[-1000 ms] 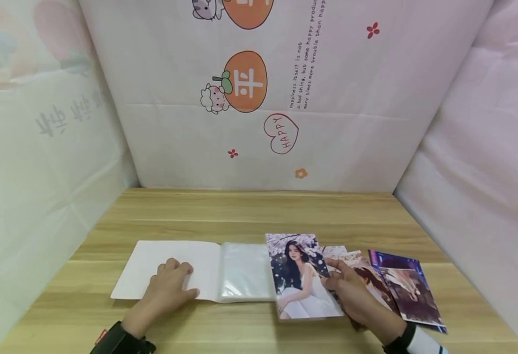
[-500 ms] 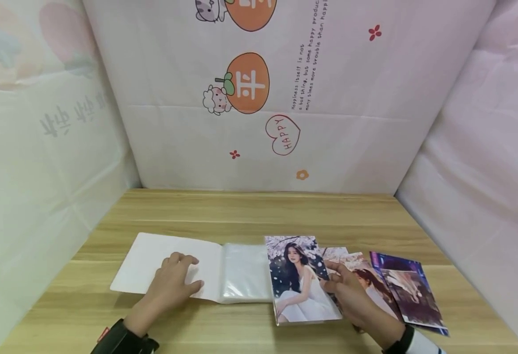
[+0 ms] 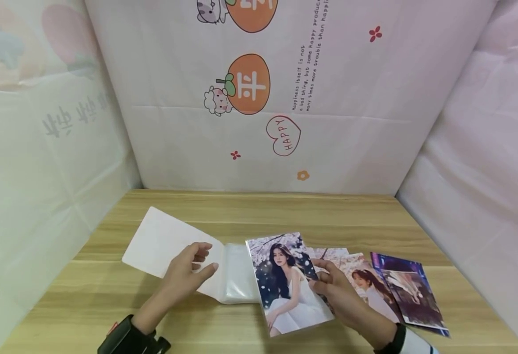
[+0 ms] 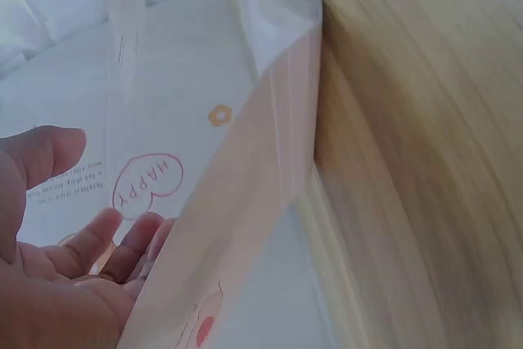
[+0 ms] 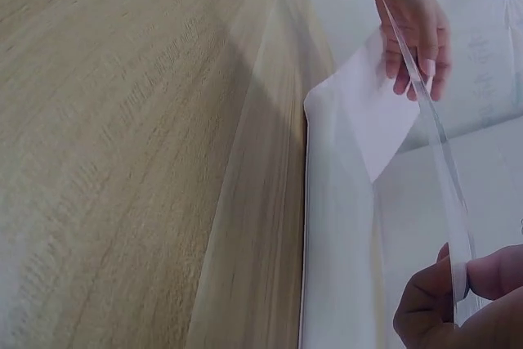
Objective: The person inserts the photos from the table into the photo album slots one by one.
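My right hand pinches a photo of a person in a white dress, tilted above the table. In the right wrist view, thumb and fingers close on the edge of the photo, seen side-on. A photo album lies open to the left, its clear sleeve pages partly hidden behind the photo. The album's white cover stands tilted up off the table. Against that cover is my left hand, fingers loosely bent, thumb apart. The left wrist view shows the cover beside the left hand, nothing pinched.
Right of my right hand lie loose photos, partly covered by the arm. Farther right is another overlapping pile of photos. The wooden table ends at a printed cloth wall, with cloth walls on both sides.
The album cover has risen from nearly flat to tilted, with my left hand moving right and up alongside it. My right hand has brought the photo leftward over the pages and tilted it.
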`<move>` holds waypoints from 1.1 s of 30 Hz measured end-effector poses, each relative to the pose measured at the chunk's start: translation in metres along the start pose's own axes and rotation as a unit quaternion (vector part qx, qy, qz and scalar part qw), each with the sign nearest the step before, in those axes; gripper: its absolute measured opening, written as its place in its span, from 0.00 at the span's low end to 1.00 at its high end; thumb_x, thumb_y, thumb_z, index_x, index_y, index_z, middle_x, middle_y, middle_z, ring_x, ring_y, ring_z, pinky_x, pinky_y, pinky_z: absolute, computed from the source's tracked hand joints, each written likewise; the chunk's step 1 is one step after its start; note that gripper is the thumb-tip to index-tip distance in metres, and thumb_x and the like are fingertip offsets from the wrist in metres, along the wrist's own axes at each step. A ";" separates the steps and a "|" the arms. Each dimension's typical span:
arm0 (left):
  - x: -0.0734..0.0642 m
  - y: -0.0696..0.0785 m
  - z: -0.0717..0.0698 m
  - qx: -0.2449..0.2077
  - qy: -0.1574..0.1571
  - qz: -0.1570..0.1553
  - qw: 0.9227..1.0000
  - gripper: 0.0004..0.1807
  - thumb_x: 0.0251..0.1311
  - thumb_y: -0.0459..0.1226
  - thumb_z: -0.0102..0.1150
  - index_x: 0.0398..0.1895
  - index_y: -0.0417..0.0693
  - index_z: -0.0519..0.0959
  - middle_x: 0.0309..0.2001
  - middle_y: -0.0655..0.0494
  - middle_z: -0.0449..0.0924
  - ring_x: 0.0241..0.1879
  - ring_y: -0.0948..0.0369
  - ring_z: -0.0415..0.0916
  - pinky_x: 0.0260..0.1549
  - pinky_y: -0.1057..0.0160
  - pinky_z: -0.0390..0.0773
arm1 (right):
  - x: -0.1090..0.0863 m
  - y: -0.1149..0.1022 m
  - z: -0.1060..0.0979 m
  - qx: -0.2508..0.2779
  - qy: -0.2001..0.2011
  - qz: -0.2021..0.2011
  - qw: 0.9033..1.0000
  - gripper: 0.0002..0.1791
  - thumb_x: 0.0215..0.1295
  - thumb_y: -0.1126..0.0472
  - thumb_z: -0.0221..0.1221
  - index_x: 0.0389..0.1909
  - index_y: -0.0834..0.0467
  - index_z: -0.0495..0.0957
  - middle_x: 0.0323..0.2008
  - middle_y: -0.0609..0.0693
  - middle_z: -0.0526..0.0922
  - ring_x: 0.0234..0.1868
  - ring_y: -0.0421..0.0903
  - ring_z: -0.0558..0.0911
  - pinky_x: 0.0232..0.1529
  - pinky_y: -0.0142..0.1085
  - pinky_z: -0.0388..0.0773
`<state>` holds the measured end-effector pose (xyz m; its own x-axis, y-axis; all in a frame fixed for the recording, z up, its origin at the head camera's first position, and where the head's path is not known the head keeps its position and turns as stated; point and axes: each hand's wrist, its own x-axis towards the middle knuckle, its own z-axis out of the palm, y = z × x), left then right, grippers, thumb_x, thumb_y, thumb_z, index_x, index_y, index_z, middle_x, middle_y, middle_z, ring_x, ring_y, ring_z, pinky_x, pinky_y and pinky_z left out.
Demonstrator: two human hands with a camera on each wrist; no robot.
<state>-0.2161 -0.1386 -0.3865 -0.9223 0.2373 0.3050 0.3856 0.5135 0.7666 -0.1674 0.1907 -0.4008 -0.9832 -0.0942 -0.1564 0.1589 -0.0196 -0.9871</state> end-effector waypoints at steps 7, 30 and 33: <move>0.006 0.014 0.007 -0.142 -0.053 -0.061 0.987 0.24 0.58 0.37 0.60 0.55 0.36 0.69 0.42 0.47 0.76 0.41 0.54 0.77 0.37 0.60 0.78 | -0.002 0.000 0.007 0.011 -0.035 -0.018 0.999 0.30 0.60 0.74 0.52 0.61 0.69 0.51 0.30 0.53 0.73 0.32 0.44 0.73 0.32 0.34 0.73; 0.012 0.009 0.025 -0.324 -0.203 -0.108 0.918 0.17 0.61 0.31 0.55 0.48 0.25 0.70 0.28 0.48 0.78 0.24 0.60 0.77 0.23 0.65 0.79 | -0.008 0.003 0.020 0.016 -0.108 -0.004 0.994 0.30 0.59 0.74 0.53 0.61 0.71 0.54 0.26 0.48 0.67 0.25 0.40 0.65 0.26 0.29 0.65; 0.012 0.008 0.025 -0.323 -0.197 -0.108 0.919 0.16 0.61 0.31 0.55 0.47 0.26 0.70 0.27 0.48 0.78 0.24 0.60 0.77 0.23 0.65 0.79 | -0.007 0.002 0.019 0.011 -0.115 -0.010 0.993 0.30 0.60 0.73 0.54 0.62 0.72 0.54 0.26 0.48 0.67 0.24 0.39 0.64 0.25 0.28 0.63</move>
<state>-0.2234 -0.1113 -0.3907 -0.8454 0.5335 -0.0247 -0.0185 0.0169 0.9997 -0.1587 0.1725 -0.4015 -0.9397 -0.3189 -0.1231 0.1451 -0.0460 -0.9883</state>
